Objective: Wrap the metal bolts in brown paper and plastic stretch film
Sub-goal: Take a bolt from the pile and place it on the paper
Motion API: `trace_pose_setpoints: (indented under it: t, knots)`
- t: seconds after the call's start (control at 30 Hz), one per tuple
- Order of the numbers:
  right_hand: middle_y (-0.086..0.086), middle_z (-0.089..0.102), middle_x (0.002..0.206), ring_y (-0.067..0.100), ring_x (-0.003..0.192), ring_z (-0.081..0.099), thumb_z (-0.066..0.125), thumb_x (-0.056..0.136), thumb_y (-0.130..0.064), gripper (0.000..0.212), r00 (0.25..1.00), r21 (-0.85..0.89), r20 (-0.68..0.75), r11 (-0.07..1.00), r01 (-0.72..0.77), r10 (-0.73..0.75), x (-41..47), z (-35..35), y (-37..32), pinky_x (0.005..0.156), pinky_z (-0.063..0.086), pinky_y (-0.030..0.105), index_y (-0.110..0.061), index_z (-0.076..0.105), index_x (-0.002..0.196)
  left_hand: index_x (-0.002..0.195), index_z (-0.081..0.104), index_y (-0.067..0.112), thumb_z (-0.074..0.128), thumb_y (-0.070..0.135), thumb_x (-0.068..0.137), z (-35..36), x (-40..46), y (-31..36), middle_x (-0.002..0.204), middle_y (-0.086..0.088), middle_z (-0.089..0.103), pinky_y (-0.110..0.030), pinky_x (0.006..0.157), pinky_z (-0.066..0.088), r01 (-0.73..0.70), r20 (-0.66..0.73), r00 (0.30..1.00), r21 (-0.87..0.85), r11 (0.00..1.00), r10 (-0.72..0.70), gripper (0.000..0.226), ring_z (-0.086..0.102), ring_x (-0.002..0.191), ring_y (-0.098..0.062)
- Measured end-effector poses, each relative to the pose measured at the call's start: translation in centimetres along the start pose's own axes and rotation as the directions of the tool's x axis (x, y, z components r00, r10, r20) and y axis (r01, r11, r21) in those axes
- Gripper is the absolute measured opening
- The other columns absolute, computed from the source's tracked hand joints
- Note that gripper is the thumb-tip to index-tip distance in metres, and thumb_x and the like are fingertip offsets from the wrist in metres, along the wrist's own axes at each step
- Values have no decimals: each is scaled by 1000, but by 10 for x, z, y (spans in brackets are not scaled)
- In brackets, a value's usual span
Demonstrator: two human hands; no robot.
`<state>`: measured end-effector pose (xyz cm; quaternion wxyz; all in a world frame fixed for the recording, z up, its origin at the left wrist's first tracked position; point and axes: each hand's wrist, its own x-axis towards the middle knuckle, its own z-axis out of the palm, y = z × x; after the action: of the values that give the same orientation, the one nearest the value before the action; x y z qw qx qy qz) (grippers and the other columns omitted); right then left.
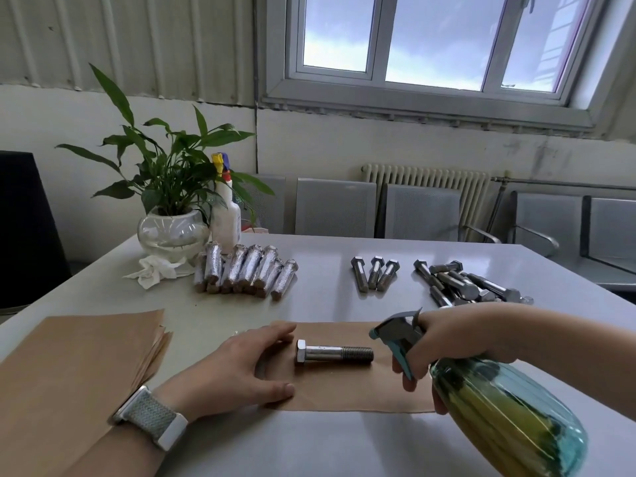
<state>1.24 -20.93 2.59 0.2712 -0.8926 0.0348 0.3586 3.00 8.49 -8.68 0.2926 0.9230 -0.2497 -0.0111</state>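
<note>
The worktop (344, 256) carries everything seen. At 9 o'clock a stack (69, 366) of brown paper is laid; at 11 o'clock a plant (172, 187) in a glass bowl is set, with a white bottle (225, 215) and a crumpled tissue (155, 271) beside it. Wrapped bolts (244, 271) are heaped near the bottle, and bare bolts (461, 282) are gathered at 1 o'clock.

At centre a single sheet (344, 390) is spread, and one bolt (334, 352) is laid on it, its long axis running 9 to 3 o'clock, head toward 9, thread toward 3.

The left hand (241, 370) is laid flat on the sheet's 9 o'clock edge, fingers straight, nothing held; its fingertips are just beside the bolt head, apart from it. The right hand (444, 346) is curled round the neck of a sprayer (499, 407), fingers on the trigger, nozzle pointed toward 9 o'clock at the thread end.

The left hand is the nearer to the bolt. A spray along the shank is judged to be the step in hand, rolling in paper being not yet begun.
</note>
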Motion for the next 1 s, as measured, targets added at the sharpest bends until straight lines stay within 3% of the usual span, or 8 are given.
trace_pose_setpoints:
  t: [0.1,0.2,0.3,0.4,0.57,0.8,0.93,1.0]
  knots:
    - [18,65,107,29,73,73,74,79,-8,35,994,83,-46,992,99,-96,-5,-20,-4,65,60,34,-14,59,110,142,24,50,67,62,68,0,0,0,136,31,41,-17,110,27,4,0,1000,-6,1000,-4,86,35,125,13]
    - [20,71,99,35,80,73,72,79,-5,38,937,221,-250,927,302,-246,-2,-55,-11,59,59,32,-14,54,111,141,23,52,67,62,68,2,0,0,136,32,40,-9,105,23,-1,-5,1000,5,1000,1,86,33,124,17]
    - [8,76,93,36,88,72,67,83,-5,29,790,258,-515,819,513,-333,23,-82,-25,69,60,38,-13,61,110,141,23,52,69,59,69,1,-1,0,137,32,39,-7,104,22,6,-6,1000,10,1000,-6,86,32,124,17]
    - [12,72,104,31,85,73,68,83,-8,22,648,267,-684,711,650,-335,65,-84,-36,83,58,42,-17,64,104,141,21,52,69,58,70,0,0,0,136,36,36,-7,104,20,12,-3,1000,20,1000,-12,86,29,126,16]
    - [11,68,107,19,73,74,58,84,0,30,489,178,-786,619,765,-378,125,-63,-56,66,55,27,-15,59,110,139,21,56,71,58,71,-1,1,0,123,49,25,2,95,17,24,2,1000,24,999,-24,85,26,120,21]
    - [13,69,99,25,84,66,69,81,-18,29,484,126,-802,693,710,-350,155,-51,-65,65,45,29,-13,60,107,141,21,55,70,60,70,-2,1,0,127,45,28,-11,105,21,26,13,1000,15,1000,-26,87,28,126,13]
    - [4,60,121,20,106,60,79,76,-38,68,567,142,-717,711,689,-406,132,-53,-49,87,51,34,-15,49,132,141,20,55,67,64,68,-1,1,-1,135,40,30,-14,109,21,1,0,1000,16,1000,-1,87,27,128,13]
    - [2,56,127,19,111,58,79,75,-35,76,511,69,-756,727,683,-409,106,-45,-34,93,50,36,-13,43,138,140,19,57,66,65,68,-1,0,-2,138,37,32,-16,110,21,4,1,1000,11,1000,-4,87,26,129,12]
